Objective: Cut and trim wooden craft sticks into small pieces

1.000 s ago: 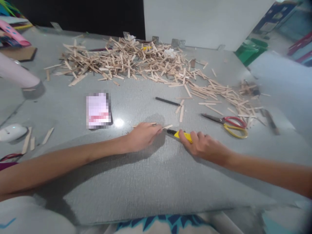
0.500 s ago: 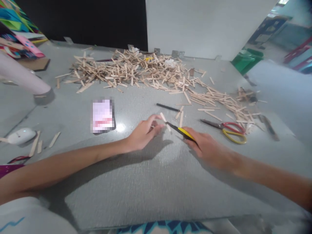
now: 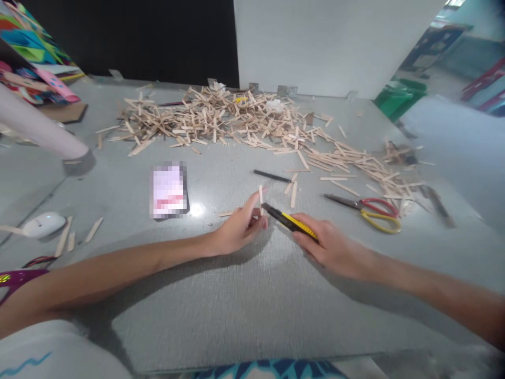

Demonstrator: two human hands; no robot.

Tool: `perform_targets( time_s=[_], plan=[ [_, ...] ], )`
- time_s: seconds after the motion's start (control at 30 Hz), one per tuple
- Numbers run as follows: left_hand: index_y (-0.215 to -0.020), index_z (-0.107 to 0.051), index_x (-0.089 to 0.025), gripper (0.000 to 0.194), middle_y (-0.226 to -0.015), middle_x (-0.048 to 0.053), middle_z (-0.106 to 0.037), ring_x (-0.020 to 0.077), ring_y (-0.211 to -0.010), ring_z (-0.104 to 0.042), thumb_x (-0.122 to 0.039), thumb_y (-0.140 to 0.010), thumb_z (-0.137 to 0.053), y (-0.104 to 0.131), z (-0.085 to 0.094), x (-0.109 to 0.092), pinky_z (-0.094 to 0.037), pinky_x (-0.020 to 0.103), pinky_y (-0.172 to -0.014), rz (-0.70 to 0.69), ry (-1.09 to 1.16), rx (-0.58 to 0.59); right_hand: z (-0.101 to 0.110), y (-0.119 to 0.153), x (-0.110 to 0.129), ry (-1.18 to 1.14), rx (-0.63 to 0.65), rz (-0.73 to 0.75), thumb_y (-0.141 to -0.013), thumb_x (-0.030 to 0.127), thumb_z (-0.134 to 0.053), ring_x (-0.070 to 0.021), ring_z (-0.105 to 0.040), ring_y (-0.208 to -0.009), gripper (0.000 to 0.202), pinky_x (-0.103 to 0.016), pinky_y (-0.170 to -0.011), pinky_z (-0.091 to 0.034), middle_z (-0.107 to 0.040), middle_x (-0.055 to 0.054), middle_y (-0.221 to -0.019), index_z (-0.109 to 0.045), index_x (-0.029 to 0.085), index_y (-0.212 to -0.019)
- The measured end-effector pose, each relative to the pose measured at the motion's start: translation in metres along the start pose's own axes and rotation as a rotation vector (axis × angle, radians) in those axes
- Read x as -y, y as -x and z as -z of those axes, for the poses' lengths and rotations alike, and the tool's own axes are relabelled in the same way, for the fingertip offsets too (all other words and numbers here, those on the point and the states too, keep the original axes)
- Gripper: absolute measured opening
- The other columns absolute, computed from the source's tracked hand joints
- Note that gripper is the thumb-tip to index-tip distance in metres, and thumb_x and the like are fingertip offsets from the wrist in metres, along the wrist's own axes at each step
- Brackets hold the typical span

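My left hand [image 3: 241,225] pinches a short wooden craft stick [image 3: 261,196], held upright just above the table. My right hand [image 3: 329,242] is wrapped round a yellow and black utility knife [image 3: 294,223], whose tip points left and meets the stick near my left fingertips. Whether the blade cuts into the wood is too small to tell. Beyond the hands lie a thin dark rod [image 3: 272,176] and a loose craft stick [image 3: 293,195]. Another stick [image 3: 225,213] lies just left of my left hand, partly hidden by it.
A wide heap of craft sticks [image 3: 213,118] spreads along the back of the grey table [image 3: 221,316]. Red and yellow handled scissors [image 3: 374,210] lie at right. A blurred-out phone-like item [image 3: 169,189], a white mouse [image 3: 44,225] and a pale tube [image 3: 43,126] are at left.
The craft stick has turned from a slant to nearly upright in my left hand. The knife has shifted slightly left and down, staying at the stick. The view has moved a little.
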State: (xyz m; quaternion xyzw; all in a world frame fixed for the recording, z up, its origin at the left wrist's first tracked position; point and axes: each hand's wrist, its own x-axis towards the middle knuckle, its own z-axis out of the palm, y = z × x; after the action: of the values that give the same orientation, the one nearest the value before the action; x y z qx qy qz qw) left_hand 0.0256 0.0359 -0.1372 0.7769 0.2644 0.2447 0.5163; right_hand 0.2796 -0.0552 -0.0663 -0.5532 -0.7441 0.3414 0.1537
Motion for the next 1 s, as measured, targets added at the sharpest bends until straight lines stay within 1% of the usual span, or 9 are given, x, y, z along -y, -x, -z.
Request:
perform_targets(
  time_s=[0.1,0.23,0.33,0.43,0.5,0.6,0.73,0.87,1.0],
  plan=[
    [-0.169,-0.017,-0.022,0.067,-0.086,-0.004,-0.065,0.0091,-0.055,-0.053,-0.034,-0.113,-0.052,0.0,0.0,-0.002,-0.043,0.02,-0.053,-0.006,-0.039,0.005,0.004,0.0,0.001,-0.026,0.007,0.024,-0.115,0.041,-0.049,-0.0185,-0.063,-0.074,0.03,-0.031,-0.071,-0.044,-0.076,-0.003,-0.092,-0.069,0.02,-0.12],
    [-0.152,-0.031,-0.025,0.045,-0.093,-0.001,-0.071,0.0094,-0.056,-0.058,-0.044,-0.116,-0.051,-0.003,0.003,-0.005,-0.046,0.022,-0.056,0.036,0.154,0.054,0.006,0.003,0.003,-0.06,0.032,-0.013,-0.115,0.046,-0.049,-0.0189,-0.066,-0.071,0.032,-0.031,-0.067,-0.045,-0.077,-0.003,-0.09,-0.068,0.022,-0.123],
    [-0.138,-0.035,-0.029,0.038,-0.103,0.004,-0.076,0.0139,-0.073,-0.073,-0.052,-0.115,-0.055,-0.005,0.007,-0.007,-0.053,0.026,-0.066,0.05,0.344,0.14,0.012,0.005,0.004,-0.096,0.102,-0.102,-0.115,0.055,-0.048,-0.0184,-0.063,-0.059,0.038,-0.031,-0.061,-0.043,-0.071,0.002,-0.071,-0.068,0.023,-0.119],
    [-0.131,-0.039,-0.028,0.034,-0.102,0.006,-0.077,0.0181,-0.088,-0.077,-0.052,-0.115,-0.056,-0.003,0.008,-0.012,-0.051,0.024,-0.064,0.047,0.375,0.201,0.019,0.006,0.006,-0.019,0.14,-0.105,-0.115,0.048,-0.047,-0.0192,-0.065,-0.063,0.033,-0.032,-0.065,-0.042,-0.07,0.001,-0.069,-0.065,0.023,-0.101],
    [-0.13,-0.04,-0.026,0.034,-0.098,0.006,-0.078,0.017,-0.085,-0.075,-0.049,-0.114,-0.059,0.001,0.005,-0.019,-0.052,0.024,-0.065,0.059,0.393,0.212,0.022,0.008,0.006,0.055,0.14,-0.08,-0.115,0.044,-0.049,-0.0199,-0.065,-0.071,0.032,-0.032,-0.067,-0.041,-0.072,-0.001,-0.077,-0.063,0.024,-0.095],
    [-0.134,-0.036,-0.027,0.041,-0.093,0.003,-0.078,0.0162,-0.08,-0.075,-0.046,-0.112,-0.065,0.008,0.0,-0.028,-0.059,0.026,-0.068,0.1,0.483,0.219,0.023,0.012,0.003,0.103,0.133,-0.03,-0.115,0.049,-0.05,-0.0199,-0.062,-0.073,0.036,-0.032,-0.067,-0.039,-0.069,-0.001,-0.08,-0.063,0.024,-0.091],
    [-0.119,-0.033,-0.029,0.033,-0.089,-0.001,-0.075,0.0179,-0.08,-0.078,-0.039,-0.113,-0.064,0.013,-0.007,-0.037,-0.061,0.023,-0.059,0.115,0.577,0.227,0.028,0.012,-0.005,0.106,0.154,0.008,-0.114,0.049,-0.051,-0.0173,-0.052,-0.065,0.039,-0.03,-0.06,-0.032,-0.06,0.002,-0.071,-0.062,0.023,-0.086],
    [-0.112,-0.029,-0.031,0.036,-0.088,-0.002,-0.074,0.0175,-0.078,-0.078,-0.037,-0.113,-0.064,0.013,-0.011,-0.044,-0.061,0.02,-0.054,0.101,0.63,0.231,0.039,0.008,0.002,0.023,0.244,0.019,-0.112,0.051,-0.049,-0.0148,-0.047,-0.059,0.042,-0.028,-0.057,-0.032,-0.051,0.004,-0.066,-0.057,0.023,-0.081],
    [-0.111,-0.027,-0.031,0.037,-0.088,-0.002,-0.074,0.0164,-0.076,-0.076,-0.036,-0.113,-0.064,0.013,-0.009,-0.042,-0.062,0.022,-0.054,0.088,0.668,0.243,0.062,0.005,0.001,-0.057,0.288,-0.058,-0.108,0.052,-0.053,-0.0125,-0.047,-0.048,0.039,-0.027,-0.049,-0.031,-0.049,0.006,-0.061,-0.058,0.024,-0.082]
  ],
)
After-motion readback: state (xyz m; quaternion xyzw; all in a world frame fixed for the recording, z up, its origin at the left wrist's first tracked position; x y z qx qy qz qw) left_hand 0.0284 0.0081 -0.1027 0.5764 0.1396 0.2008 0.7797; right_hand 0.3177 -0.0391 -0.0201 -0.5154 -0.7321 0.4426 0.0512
